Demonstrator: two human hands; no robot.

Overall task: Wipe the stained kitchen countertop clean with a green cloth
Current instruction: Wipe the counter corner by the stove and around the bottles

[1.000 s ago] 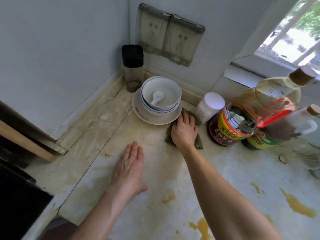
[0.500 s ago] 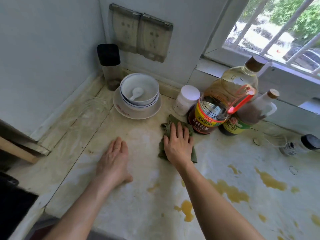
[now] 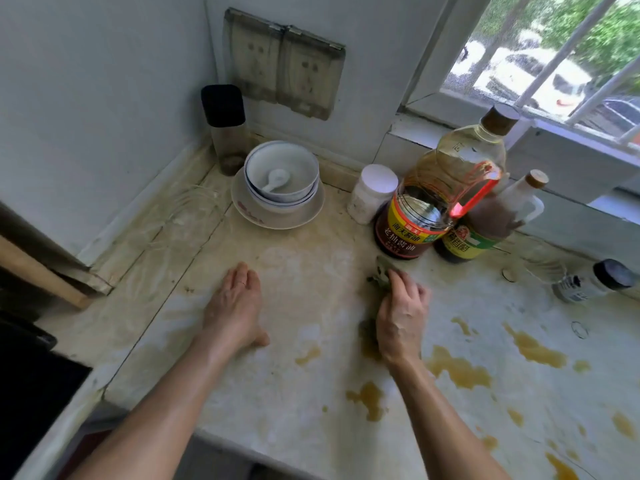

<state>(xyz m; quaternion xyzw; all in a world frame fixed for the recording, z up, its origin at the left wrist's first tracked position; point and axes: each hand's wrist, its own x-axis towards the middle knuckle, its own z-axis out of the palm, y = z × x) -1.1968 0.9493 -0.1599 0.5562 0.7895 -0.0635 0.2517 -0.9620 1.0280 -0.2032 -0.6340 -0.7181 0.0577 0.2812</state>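
Surface (image 3: 311, 427), near edge: yellow-brown stains (image 3: 457, 370) spread off to my right, unwiped. I judge most of the job is left. My left hand (image 3: 235, 306) lies flat and open on the surface, holding nothing. My right hand (image 3: 401, 320) has its grip curled over the bunched green cloth (image 3: 381, 276), pressing it down at the stains' left margin, near the soy sauce bottle (image 3: 408, 223). Beyond, toward the stacked bowls (image 3: 282, 174), the patch looks paler, likely wiped.
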